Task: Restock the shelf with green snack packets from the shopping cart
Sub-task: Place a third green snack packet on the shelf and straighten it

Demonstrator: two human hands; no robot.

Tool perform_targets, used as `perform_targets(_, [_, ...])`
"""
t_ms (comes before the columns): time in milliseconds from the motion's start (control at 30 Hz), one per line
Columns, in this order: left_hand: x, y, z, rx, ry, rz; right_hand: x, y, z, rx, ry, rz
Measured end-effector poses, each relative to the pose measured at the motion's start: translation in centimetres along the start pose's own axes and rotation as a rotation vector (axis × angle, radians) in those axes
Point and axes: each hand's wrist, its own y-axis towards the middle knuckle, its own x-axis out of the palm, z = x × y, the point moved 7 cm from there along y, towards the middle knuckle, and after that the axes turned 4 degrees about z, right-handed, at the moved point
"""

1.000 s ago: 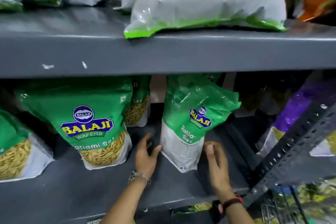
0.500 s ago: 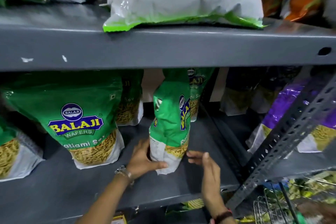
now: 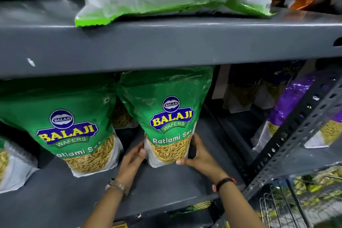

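Grey metal shelf [image 3: 166, 190] nearest; left hand [image 3: 132, 160] and right hand [image 3: 200, 155] clasped the base corners of an upright green plastic Balaji sev packet [image 3: 171, 116], label forward. Looked light, crinkly, slippery; low grip suited. Matching packet [image 3: 74, 126] stood left.

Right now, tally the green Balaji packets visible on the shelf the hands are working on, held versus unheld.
Held green packet, between left hand and right hand: 1
Unheld green packets: 3
Total: 4
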Motion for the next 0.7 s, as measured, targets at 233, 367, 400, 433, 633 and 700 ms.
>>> perform_targets(233, [3.4, 0.4, 0.2, 0.043, 0.139, -0.065, -2.2, -1.6, 1.3, 0.066, -0.044, 0.203])
perform_targets(367, [7.2, 0.2, 0.0, 0.063, 0.174, -0.039, -5.8, -3.2, 1.6, 0.078, -0.089, 0.276])
perform_targets(400, [8.2, 0.2, -0.1, 0.065, 0.184, -0.044, -6.5, -3.6, 1.8, 0.091, -0.093, 0.293])
perform_targets(433, [9.0, 0.2, -0.1, 0.068, 0.200, -0.049, -7.1, -4.0, 1.8, 0.098, -0.089, 0.306])
perform_targets(633, [10.4, -0.5, -0.5, 0.041, 0.310, 0.009, -7.1, -5.9, 1.6, 0.110, -0.039, 0.396])
perform_targets(700, [8.9, -1.5, -0.6, 0.049, 0.364, 0.083, -6.3, -7.3, 2.0, 0.116, -0.031, 0.577])
